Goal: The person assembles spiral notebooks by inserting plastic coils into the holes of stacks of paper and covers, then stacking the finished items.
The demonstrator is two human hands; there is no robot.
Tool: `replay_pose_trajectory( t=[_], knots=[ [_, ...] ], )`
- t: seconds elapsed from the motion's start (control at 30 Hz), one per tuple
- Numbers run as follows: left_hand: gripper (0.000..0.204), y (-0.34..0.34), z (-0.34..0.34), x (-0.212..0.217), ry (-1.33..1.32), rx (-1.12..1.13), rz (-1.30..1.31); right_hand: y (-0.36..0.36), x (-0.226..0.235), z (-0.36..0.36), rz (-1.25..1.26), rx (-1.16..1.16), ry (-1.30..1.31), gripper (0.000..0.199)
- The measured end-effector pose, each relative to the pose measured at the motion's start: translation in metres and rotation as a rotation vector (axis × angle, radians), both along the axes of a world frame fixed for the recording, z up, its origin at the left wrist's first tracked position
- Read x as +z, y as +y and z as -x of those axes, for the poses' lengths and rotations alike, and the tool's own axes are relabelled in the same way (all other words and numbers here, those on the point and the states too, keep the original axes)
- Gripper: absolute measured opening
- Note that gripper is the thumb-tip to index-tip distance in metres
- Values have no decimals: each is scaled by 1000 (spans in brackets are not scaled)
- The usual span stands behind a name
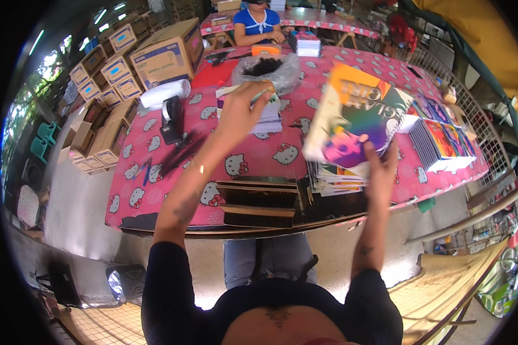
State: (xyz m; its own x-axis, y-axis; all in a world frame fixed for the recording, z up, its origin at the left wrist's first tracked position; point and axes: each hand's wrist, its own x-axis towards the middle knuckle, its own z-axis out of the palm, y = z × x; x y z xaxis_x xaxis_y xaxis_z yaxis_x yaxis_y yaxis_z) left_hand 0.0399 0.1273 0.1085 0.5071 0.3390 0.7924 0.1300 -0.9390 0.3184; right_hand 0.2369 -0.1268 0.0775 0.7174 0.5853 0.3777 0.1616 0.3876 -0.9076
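Observation:
My right hand grips the lower right part of a notebook with an orange, white, green and purple cover. The notebook is tilted and slightly blurred, above a pile of similar notebooks near the table's front edge. My left hand reaches across the table to a neat stack of notebooks. Its fingers are curled at the top notebook's far edge, and the hand covers much of that cover. Between my arms lies a dark, open wooden or cardboard holder with ridged edges.
The pink patterned table carries a black tape dispenser, a white plastic roll, dark strips, a plastic bag of black pieces and more notebook stacks. Cartons stand left. Across sits a person in blue.

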Motion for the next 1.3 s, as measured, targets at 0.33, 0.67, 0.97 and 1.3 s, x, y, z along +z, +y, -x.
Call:
replay_pose_trajectory(
  t=[0.33,0.67,0.97,1.3],
  knots=[
    [21,70,35,-48,221,253,-223,37,-63,-68,597,-474,-1021,93],
    [20,-84,87,23,376,-143,-194,35,-118,57,47,472,-144,36],
    [24,-91,72,22,415,-107,-199,33,-132,53,86,363,-104,28],
    [46,-105,116,-57,499,180,-410,43,-139,96,114,440,-192,61]
  ],
)
